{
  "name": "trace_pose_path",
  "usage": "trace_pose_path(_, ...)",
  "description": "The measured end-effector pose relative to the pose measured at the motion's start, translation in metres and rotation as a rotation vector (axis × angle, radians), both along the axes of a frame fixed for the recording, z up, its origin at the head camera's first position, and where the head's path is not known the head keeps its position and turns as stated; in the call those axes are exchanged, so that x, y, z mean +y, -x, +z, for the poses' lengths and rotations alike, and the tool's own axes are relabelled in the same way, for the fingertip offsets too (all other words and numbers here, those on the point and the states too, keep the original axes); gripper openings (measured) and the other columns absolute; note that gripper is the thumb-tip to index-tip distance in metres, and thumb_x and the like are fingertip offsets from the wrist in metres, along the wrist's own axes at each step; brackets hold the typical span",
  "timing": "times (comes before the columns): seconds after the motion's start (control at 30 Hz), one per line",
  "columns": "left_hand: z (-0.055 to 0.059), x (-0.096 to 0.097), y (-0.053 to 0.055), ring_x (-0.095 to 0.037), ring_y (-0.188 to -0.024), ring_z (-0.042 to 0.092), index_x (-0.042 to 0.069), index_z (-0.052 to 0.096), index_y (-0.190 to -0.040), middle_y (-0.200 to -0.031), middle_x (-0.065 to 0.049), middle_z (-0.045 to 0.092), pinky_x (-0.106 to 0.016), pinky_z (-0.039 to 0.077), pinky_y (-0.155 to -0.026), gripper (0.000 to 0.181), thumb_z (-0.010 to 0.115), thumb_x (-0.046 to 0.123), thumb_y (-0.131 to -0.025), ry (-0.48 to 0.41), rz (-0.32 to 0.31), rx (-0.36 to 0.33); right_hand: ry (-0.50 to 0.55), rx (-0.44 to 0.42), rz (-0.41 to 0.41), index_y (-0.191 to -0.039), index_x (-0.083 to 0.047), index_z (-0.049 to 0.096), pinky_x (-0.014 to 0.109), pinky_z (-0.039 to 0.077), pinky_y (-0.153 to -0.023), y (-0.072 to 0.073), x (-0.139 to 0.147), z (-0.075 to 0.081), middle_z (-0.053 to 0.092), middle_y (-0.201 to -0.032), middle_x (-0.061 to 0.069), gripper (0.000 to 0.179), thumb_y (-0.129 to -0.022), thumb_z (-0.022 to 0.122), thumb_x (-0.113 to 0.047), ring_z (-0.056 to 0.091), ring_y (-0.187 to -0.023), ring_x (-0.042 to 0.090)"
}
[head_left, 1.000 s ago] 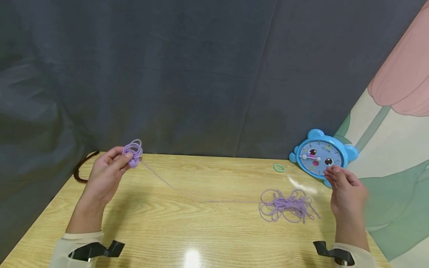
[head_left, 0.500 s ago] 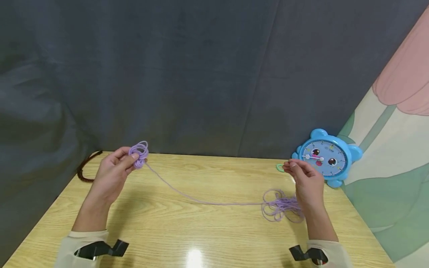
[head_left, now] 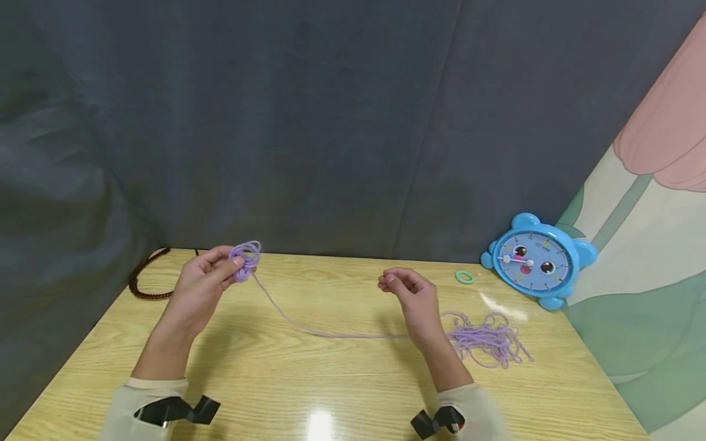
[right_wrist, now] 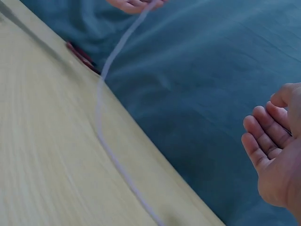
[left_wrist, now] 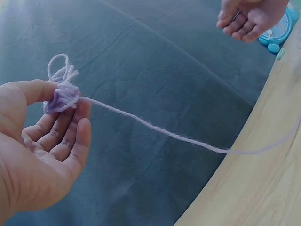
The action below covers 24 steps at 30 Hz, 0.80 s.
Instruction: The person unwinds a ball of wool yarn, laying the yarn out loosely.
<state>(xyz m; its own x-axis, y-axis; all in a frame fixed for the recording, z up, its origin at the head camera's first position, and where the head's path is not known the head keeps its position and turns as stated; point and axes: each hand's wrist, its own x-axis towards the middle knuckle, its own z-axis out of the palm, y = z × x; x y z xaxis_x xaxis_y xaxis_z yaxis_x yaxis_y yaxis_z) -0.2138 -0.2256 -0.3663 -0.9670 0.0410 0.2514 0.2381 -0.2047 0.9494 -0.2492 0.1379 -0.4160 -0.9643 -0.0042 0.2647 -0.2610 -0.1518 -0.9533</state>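
Note:
My left hand (head_left: 201,288) pinches a small wound bundle of purple yarn (head_left: 246,260) between thumb and fingers, above the table's left half. Loops stick up out of the bundle in the left wrist view. One yarn strand (head_left: 331,335) sags from it to the tabletop and runs right to a loose yarn pile (head_left: 488,339). My right hand (head_left: 416,306) hangs in the air over that strand, left of the pile, with its fingers loosely curled and nothing held. Its forearm hides the pile's left edge in the head view.
A light wooden table (head_left: 309,392) stands against a dark curtain (head_left: 309,122). At the back right leans a blue bear-shaped clock (head_left: 532,260), beside a small green ring (head_left: 464,277). A dark brown braided cord (head_left: 138,282) lies at the back left edge.
My right hand has swept left from in front of the clock, past the pile, toward the middle. My left hand has shifted slightly right with the bundle, and the strand now sags more.

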Motion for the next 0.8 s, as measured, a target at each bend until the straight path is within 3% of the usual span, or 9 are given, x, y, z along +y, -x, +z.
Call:
trace_pose_path(0.23,-0.001,0.002,0.002,-0.006,-0.09,0.071,0.013,0.07,-0.104,-0.097,0.006,0.076,-0.02,0.058,-0.083,0.01,0.061,0.008,-0.103,-0.001,-0.007,-0.006,-0.03,-0.04,0.119,-0.117,0.014,0.063,0.029,0.06,-0.09,-0.002,-0.045,-0.012,0.075,-0.097,0.002,0.028,-0.101,0.066,-0.009,0.073,-0.091,0.012)
trace_pose_path(0.5,0.001,0.004,0.0,-0.007,-0.095,0.071,0.011,0.068,-0.106,-0.101,0.006,0.076,-0.021,0.057,-0.088,0.01,0.059,0.009,-0.105,0.004,-0.042,0.012,-0.092,-0.046,0.264,-0.116,0.008,0.068,0.039,0.06,-0.094,-0.004,-0.099,-0.021,0.074,-0.107,0.021,0.023,-0.101,0.064,-0.009,0.072,-0.09,0.014)
trace_pose_path(0.8,0.001,0.004,-0.001,-0.007,-0.096,0.072,0.012,0.068,-0.105,-0.101,0.006,0.077,-0.021,0.057,-0.088,0.009,0.06,0.009,-0.105,-0.002,-0.025,0.0,-0.087,-0.044,0.414,-0.12,0.006,0.067,0.031,0.058,-0.097,-0.005,-0.139,-0.026,0.071,-0.114,0.023,0.027,-0.101,0.066,-0.013,0.071,-0.096,0.01)
